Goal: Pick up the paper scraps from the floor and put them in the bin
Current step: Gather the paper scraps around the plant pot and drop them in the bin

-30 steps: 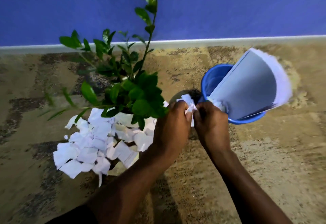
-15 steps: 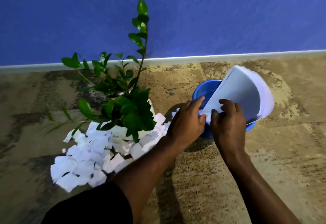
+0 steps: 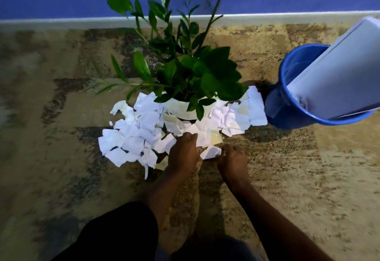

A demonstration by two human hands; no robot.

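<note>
Left hand (image 3: 184, 151) and right hand (image 3: 231, 161) at scraps (image 3: 141, 129) by pot (image 3: 181, 109).
Right grip pinches one scrap (image 3: 210, 152); left grip unclear. Bin (image 3: 287, 114) stands far right.

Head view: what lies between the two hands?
One white paper scrap lies on the floor between the left hand and right hand, seen in the head view.
</note>
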